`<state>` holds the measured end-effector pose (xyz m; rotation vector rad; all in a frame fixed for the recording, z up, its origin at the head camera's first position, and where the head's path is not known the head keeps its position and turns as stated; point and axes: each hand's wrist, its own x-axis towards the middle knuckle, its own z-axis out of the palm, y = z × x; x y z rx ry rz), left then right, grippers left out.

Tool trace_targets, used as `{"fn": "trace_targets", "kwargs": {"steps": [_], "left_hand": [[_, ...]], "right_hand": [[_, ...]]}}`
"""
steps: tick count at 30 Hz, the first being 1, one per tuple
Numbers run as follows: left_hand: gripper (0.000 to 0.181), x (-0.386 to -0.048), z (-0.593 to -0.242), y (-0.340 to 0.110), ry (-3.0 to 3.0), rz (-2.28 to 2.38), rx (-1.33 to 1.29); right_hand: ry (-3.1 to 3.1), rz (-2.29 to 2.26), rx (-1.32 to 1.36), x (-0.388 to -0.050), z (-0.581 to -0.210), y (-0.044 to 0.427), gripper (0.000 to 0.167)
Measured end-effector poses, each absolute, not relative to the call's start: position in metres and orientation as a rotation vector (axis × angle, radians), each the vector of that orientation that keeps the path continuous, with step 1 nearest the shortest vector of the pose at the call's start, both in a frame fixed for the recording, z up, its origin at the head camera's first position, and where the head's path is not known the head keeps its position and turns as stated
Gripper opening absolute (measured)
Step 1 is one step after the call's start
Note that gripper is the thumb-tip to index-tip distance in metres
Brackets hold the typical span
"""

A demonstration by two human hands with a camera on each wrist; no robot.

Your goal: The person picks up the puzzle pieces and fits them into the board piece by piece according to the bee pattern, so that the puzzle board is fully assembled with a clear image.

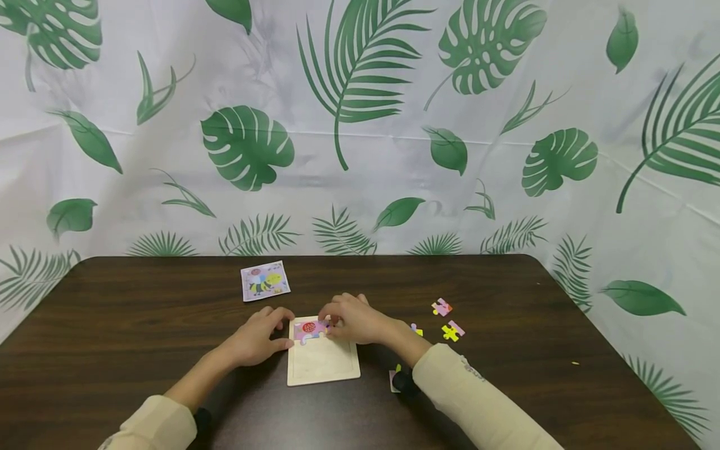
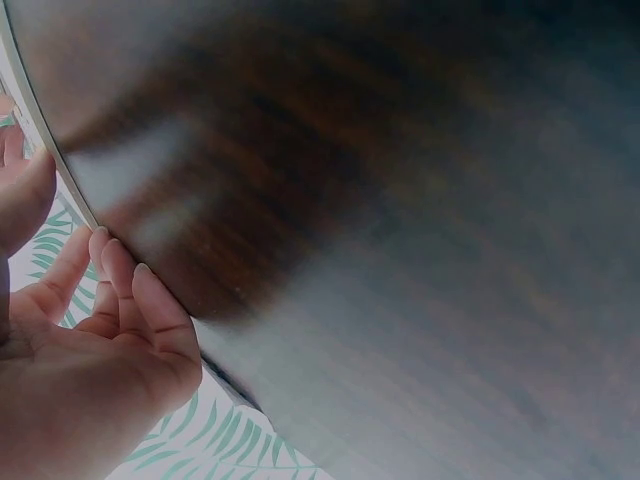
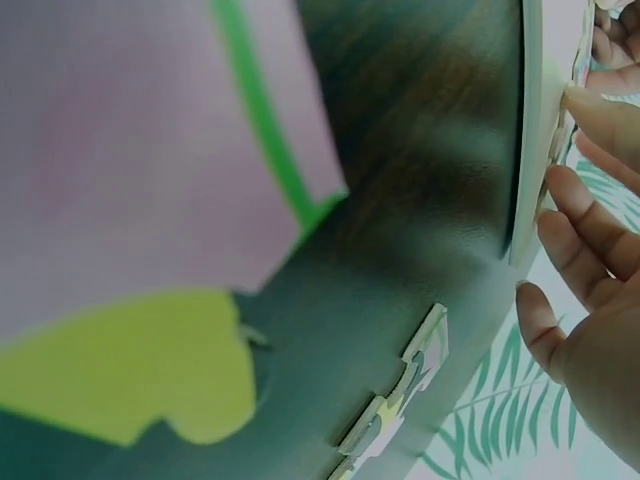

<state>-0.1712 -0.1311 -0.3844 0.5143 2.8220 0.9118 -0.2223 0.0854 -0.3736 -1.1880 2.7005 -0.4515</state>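
Observation:
A square pale wooden puzzle board [image 1: 323, 362] lies flat on the table. Joined pink puzzle pieces [image 1: 309, 328] with a red round shape fill its upper left part. My left hand [image 1: 255, 337] rests at the board's left side, thumb on the edge and a fingertip by the upper left corner; the left wrist view shows these fingers [image 2: 130, 290] along the edge. Over the upper right of the board, my right hand [image 1: 354, 320] pinches a puzzle piece, mostly hidden by the fingers. In the right wrist view, the thumb [image 3: 605, 125] touches the board's surface.
Loose puzzle pieces [image 1: 452, 331] lie on the dark wooden table [image 1: 169, 312] to the right, one partly under my right forearm. A card with a bee picture [image 1: 264, 281] lies behind the board, to the left. A leaf-patterned white cloth [image 1: 382, 187] hangs behind the table.

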Motion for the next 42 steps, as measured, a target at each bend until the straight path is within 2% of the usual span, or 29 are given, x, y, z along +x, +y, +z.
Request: {"fn": "trace_targets", "kwargs": {"steps": [24, 37, 42], "left_hand": [[0.035, -0.171, -0.384, -0.131, 2.819, 0.920, 0.517], [0.037, -0.171, -0.384, -0.130, 2.820, 0.916, 0.512], [0.036, -0.171, -0.384, -0.130, 2.827, 0.915, 0.516]], "right_hand": [[2.680, -0.435, -1.210, -0.223, -0.373, 0.086, 0.016], [2.653, -0.483, -1.116, -0.223, -0.367, 0.090, 0.023], [2.637, -0.530, -1.155, -0.225, -0.365, 0.098, 0.024]]}}
